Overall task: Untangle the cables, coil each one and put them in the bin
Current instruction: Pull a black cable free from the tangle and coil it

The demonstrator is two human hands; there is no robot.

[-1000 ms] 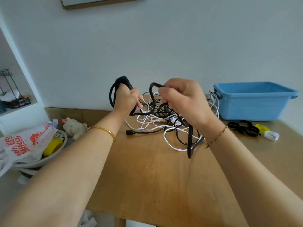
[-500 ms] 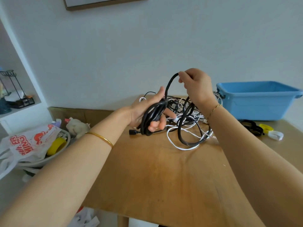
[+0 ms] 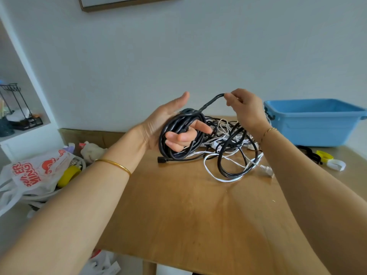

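Observation:
My left hand holds a coil of black cable above the wooden table, palm turned up, lower fingers curled through the loops, thumb pointing up. My right hand pinches the same black cable where it rises from the coil, and a loop of it hangs below the wrist. Behind and under the hands lies a tangle of black and white cables. A black plug end lies on the table below the coil. The blue bin stands at the far right.
Black, yellow and white strap rings lie in front of the bin. Left of the table a basket holds a white printed plastic bag and a yellow roll. A white shelf with a wire rack is at far left.
My left hand turned palm up, bringing the coil down from above it into the palm. My right hand rose with the cable, drawing a new loop toward the coil.

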